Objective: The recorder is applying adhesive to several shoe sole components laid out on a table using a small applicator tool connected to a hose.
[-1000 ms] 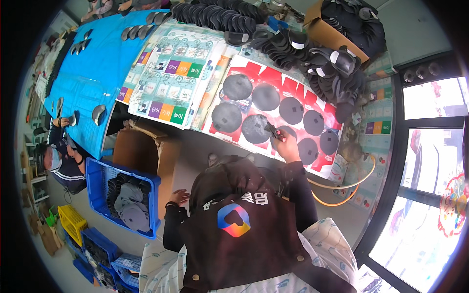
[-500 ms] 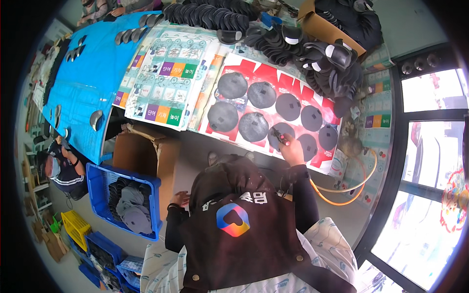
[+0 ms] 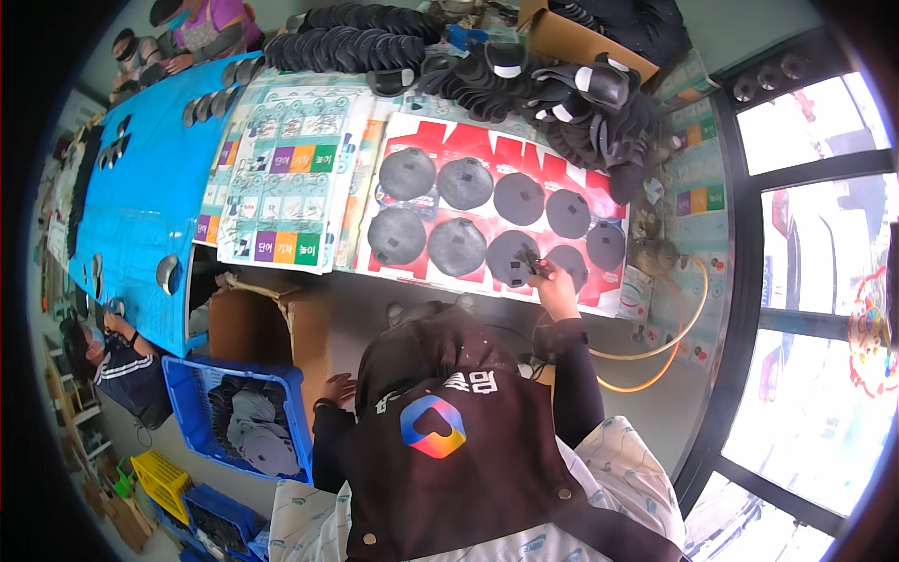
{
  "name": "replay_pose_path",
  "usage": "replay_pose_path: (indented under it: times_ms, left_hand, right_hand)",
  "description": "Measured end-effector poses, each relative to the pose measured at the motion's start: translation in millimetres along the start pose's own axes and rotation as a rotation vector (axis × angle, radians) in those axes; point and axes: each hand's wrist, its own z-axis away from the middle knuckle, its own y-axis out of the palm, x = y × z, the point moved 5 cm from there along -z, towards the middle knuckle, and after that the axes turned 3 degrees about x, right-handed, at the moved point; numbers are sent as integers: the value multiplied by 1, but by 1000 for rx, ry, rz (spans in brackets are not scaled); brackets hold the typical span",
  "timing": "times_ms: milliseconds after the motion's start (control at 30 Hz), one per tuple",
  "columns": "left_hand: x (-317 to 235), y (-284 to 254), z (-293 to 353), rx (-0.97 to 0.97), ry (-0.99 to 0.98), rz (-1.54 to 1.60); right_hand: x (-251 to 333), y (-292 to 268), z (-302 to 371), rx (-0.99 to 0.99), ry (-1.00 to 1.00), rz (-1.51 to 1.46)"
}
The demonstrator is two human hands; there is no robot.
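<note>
While the person in the dark apron [image 3: 468, 501] stands at the near side of the red and white sheet [image 3: 459, 138], the left hand [image 3: 337, 389] hangs low, to the near left of this sheet. Its fingers are released and a little bent. Further left from the sheet, on the near side, there are a brown cardboard box [image 3: 318, 347] and a blue crate [image 3: 175, 412], which contains grey and black pieces.

The right hand [image 3: 557, 288] is above the near edge of the sheet, and its fingers are grasping a small dark tool [image 3: 535, 269]. The tool reaches over the third from left in the near row of dark round pieces [image 3: 457, 246]; I cannot tell if they touch. Nine such pieces lie flat on the sheet, four in the near row and five in the far row, and several carry a small dark square. A pale hose [image 3: 698, 304] curves at the right of the sheet.

To the left of the sheet lie printed papers [image 3: 281, 201], and after them a blue table cover [image 3: 150, 215]. Behind the sheet, dark curved pieces [image 3: 468, 94] are heaped in rows, beside an open carton [image 3: 590, 47]. Two co-workers [image 3: 215, 33] sit far to the left behind it.
</note>
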Motion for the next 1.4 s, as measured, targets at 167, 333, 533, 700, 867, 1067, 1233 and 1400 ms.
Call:
replay_pose_path:
  times_ms: [167, 333, 533, 700, 867, 1067, 1233, 1400]
  left_hand:
    - [-10, 10, 2, 4, 16, -82]
    - [-21, 19, 1, 12, 37, -137]
    - [-30, 20, -5, 20, 34, -194]
    - [-27, 15, -9, 6, 12, -189]
    - [-19, 16, -15, 13, 26, -153]
    - [-6, 16, -20, 36, -15, -108]
    - [-18, 15, -14, 47, 26, -110]
    - [-24, 11, -12, -30, 14, -102]
  right_hand:
    - [-38, -11, -3, -81, 145, 8]
    - [-31, -4, -2, 122, 69, -30]
    - [-14, -19, 2, 48, 65, 20]
    - [-6, -31, 0, -78, 8, 148]
    - [-24, -39, 17, -105, 50, 253]
    - [-48, -9, 6, 86, 128, 78]
    - [-40, -39, 9, -181, 8, -3]
    - [-58, -36, 19, -91, 123, 114]
